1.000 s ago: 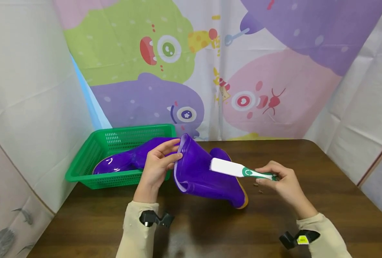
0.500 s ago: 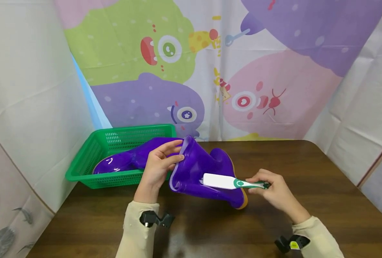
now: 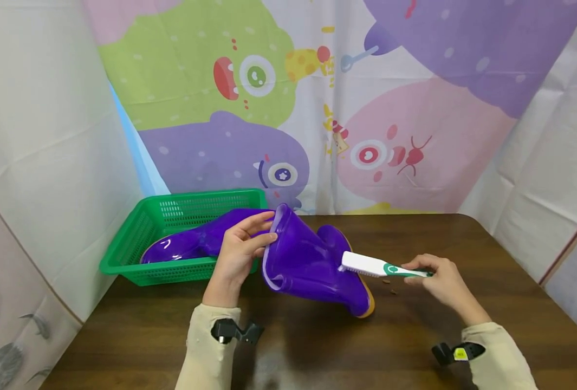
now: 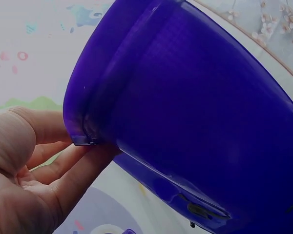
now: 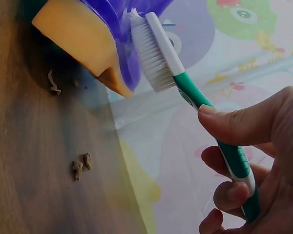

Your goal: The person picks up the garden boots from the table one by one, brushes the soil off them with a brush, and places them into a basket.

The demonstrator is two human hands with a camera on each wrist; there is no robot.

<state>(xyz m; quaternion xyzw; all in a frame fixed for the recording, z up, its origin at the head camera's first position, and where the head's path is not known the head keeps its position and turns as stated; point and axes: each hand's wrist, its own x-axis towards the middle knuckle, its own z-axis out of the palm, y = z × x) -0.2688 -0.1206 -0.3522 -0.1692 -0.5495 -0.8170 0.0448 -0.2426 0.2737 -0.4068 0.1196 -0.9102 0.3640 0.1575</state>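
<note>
A purple rubber boot [image 3: 308,265] lies tilted on the brown table [image 3: 317,346], its opening toward the left and its tan sole [image 5: 83,34] low at the right. My left hand [image 3: 239,254] grips the rim of the boot's opening [image 4: 83,131], thumb and fingers pinching it. My right hand [image 3: 439,279] holds a white and green brush [image 3: 376,266] by its handle. The bristles [image 5: 149,51] touch the boot near its heel. A second purple boot [image 3: 190,244] lies in the green basket [image 3: 132,265].
Small brown crumbs of dirt [image 3: 389,286] lie on the table right of the boot's sole, also seen as crumbs [image 5: 80,165] in the right wrist view. The basket stands at the back left. A cartoon-printed cloth backdrop [image 3: 317,108] surrounds the table.
The brush has moved right along the boot, from its shaft toward the heel. My right hand has shifted right with it. The left hand keeps its grip on the rim.
</note>
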